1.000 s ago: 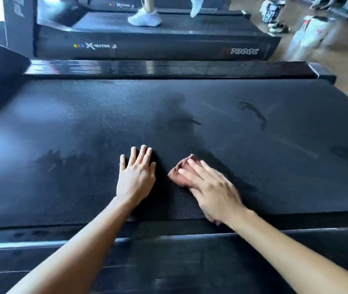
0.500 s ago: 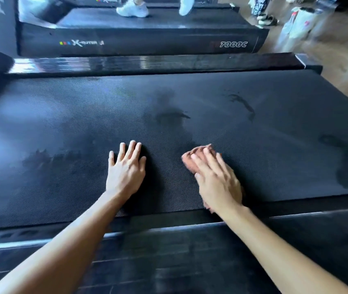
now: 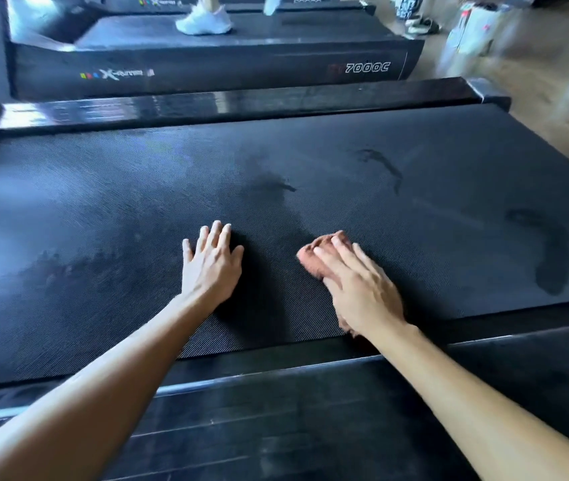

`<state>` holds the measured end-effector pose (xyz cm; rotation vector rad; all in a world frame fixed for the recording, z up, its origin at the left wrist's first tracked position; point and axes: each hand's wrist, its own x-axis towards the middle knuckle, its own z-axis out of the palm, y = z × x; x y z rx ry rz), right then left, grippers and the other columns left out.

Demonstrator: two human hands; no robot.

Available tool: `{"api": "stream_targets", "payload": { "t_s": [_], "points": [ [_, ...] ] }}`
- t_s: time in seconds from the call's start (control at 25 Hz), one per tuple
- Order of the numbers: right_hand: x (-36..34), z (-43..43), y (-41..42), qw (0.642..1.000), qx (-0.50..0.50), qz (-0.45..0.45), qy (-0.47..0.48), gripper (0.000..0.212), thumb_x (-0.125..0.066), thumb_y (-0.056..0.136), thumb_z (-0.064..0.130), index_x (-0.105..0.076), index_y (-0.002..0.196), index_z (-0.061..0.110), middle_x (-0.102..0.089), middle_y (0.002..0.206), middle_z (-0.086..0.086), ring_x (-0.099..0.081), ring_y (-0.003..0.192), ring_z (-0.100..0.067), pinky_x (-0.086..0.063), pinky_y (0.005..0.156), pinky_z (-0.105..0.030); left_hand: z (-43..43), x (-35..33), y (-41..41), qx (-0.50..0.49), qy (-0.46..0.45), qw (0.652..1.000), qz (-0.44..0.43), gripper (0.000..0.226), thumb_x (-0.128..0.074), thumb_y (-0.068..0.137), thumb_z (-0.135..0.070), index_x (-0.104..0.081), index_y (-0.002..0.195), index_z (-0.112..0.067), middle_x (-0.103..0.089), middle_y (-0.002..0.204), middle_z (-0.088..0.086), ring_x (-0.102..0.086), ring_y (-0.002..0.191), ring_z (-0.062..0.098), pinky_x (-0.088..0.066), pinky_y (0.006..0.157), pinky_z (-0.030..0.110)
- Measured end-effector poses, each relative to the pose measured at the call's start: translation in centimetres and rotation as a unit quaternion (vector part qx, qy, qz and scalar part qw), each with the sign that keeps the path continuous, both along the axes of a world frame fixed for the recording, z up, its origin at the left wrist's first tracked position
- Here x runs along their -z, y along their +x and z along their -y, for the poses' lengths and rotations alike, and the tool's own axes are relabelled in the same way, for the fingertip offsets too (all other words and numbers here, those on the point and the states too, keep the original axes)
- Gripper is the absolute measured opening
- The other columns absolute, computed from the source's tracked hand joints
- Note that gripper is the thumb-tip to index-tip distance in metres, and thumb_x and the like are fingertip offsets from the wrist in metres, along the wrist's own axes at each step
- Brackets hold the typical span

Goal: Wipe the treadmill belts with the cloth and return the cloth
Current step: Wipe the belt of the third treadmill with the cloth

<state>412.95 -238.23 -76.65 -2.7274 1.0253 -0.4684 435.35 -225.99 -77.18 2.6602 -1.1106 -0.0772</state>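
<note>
Lying under the flat right hand (image 3: 359, 282) — cloth (image 3: 314, 256) — left hand (image 3: 211, 263) beside.

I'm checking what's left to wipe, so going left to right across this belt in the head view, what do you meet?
Left hand flat on the belt → cloth → right hand pressing it → footprint-shaped mark.

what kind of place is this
Most likely a gym: a wide treadmill belt up close, a second treadmill marked 7000C beyond it, and white sneakers on that one's belt.
</note>
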Motion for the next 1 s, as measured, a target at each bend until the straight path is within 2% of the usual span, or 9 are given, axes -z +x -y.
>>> {"api": "stream_targets", "payload": {
  "t_s": [0.08, 0.2, 0.36, 0.52, 0.64, 0.72, 0.8, 0.92, 1.0],
  "points": [
    [0.9, -1.7, 1.3, 0.999, 0.026, 0.013, -0.035, 0.053, -0.060, 0.085, 0.030, -0.053, 0.138, 0.033, -0.043, 0.151, 0.001, -0.042, 0.136, -0.030, -0.035, 0.110, -0.040, 0.2, 0.1, 0.7, -0.005, -0.001, 1.000, -0.001, 0.058, -0.032, 0.101, -0.045, -0.021, 0.153, -0.021, -0.013, 0.162, -0.002, -0.005, 0.149, 0.018, -0.001, 0.120, 0.049],
    [2.0, -1.8, 0.8, 0.986, -0.131, 0.006, -0.106, 0.052, -0.046, 0.085, 0.038, -0.053, 0.137, 0.036, -0.045, 0.150, 0.004, -0.045, 0.135, -0.025, -0.036, 0.111, -0.036, 0.2, 0.4, 1.5, 0.006, -0.005, 1.000, 0.017, 0.059, -0.031, 0.100, -0.048, -0.022, 0.153, -0.023, -0.014, 0.161, -0.003, -0.006, 0.149, 0.018, -0.002, 0.119, 0.049],
    [0.7, 0.5, 4.2, 0.998, 0.049, 0.016, -0.035, 0.053, -0.043, 0.086, 0.039, -0.053, 0.138, 0.029, -0.042, 0.152, -0.003, -0.041, 0.137, -0.033, -0.035, 0.111, -0.042, 0.6, 0.8, 2.8, 0.022, 0.000, 0.999, 0.031, 0.060, -0.029, 0.100, -0.050, -0.022, 0.153, -0.023, -0.013, 0.162, -0.004, -0.006, 0.149, 0.016, -0.001, 0.119, 0.048],
    [1.7, 1.5, 4.1, 0.986, -0.145, -0.002, -0.081, 0.049, -0.054, 0.089, 0.038, -0.052, 0.138, 0.035, -0.042, 0.152, 0.004, -0.041, 0.138, -0.026, -0.035, 0.112, -0.038, 1.7, 0.8, 3.6, 0.031, 0.012, 0.999, 0.043, 0.060, -0.028, 0.100, -0.050, -0.020, 0.153, -0.022, -0.013, 0.162, -0.002, -0.006, 0.149, 0.019, 0.000, 0.120, 0.048],
    [0.2, 4.6, 6.9, 1.000, 0.030, 0.000, -0.001, 0.049, -0.061, 0.091, 0.031, -0.052, 0.139, 0.032, -0.039, 0.154, 0.001, -0.037, 0.139, -0.030, -0.031, 0.112, -0.039, 2.0, 1.2, 4.1, 0.040, 0.016, 0.998, 0.044, 0.060, -0.027, 0.100, -0.050, -0.019, 0.154, -0.024, -0.012, 0.162, -0.002, -0.004, 0.149, 0.019, 0.002, 0.119, 0.047],
    [1.3, 2.9, 8.3, 0.995, -0.045, 0.009, -0.090, 0.049, -0.062, 0.086, 0.033, -0.055, 0.135, 0.032, -0.045, 0.149, 0.001, -0.043, 0.135, -0.030, -0.038, 0.108, -0.040, 2.8, 1.0, 5.7, 0.042, 0.008, 0.999, 0.030, 0.059, -0.026, 0.101, -0.049, -0.018, 0.154, -0.025, -0.010, 0.162, -0.005, -0.003, 0.149, 0.017, 0.003, 0.119, 0.048],
    [2.0, 3.7, 8.3, 0.986, -0.140, -0.010, -0.085, 0.050, -0.058, 0.088, 0.036, -0.051, 0.138, 0.037, -0.041, 0.152, 0.006, -0.040, 0.138, -0.025, -0.036, 0.111, -0.038, 3.8, 0.6, 7.3, 0.034, 0.006, 0.999, 0.005, 0.057, -0.026, 0.102, -0.047, -0.018, 0.154, -0.025, -0.010, 0.162, -0.006, -0.002, 0.149, 0.016, 0.001, 0.119, 0.050],
    [0.3, 6.5, 9.7, 1.000, 0.005, -0.023, -0.002, 0.052, -0.058, 0.092, 0.033, -0.046, 0.142, 0.036, -0.033, 0.156, 0.006, -0.034, 0.141, -0.028, -0.030, 0.113, -0.039, 5.0, 0.3, 8.6, 0.037, 0.025, 0.999, 0.005, 0.056, -0.026, 0.102, -0.045, -0.019, 0.153, -0.024, -0.011, 0.162, -0.006, -0.004, 0.149, 0.016, -0.003, 0.118, 0.051],
    [1.0, 5.3, 10.6, 0.996, -0.042, 0.006, -0.083, 0.052, -0.063, 0.086, 0.032, -0.053, 0.137, 0.032, -0.044, 0.150, 0.002, -0.044, 0.135, -0.030, -0.039, 0.107, -0.040, 6.2, 0.1, 10.2, 0.036, 0.030, 0.999, 0.006, 0.056, -0.026, 0.102, -0.046, -0.018, 0.153, -0.025, -0.010, 0.162, -0.007, -0.003, 0.149, 0.016, -0.004, 0.119, 0.051]
  ]
}}
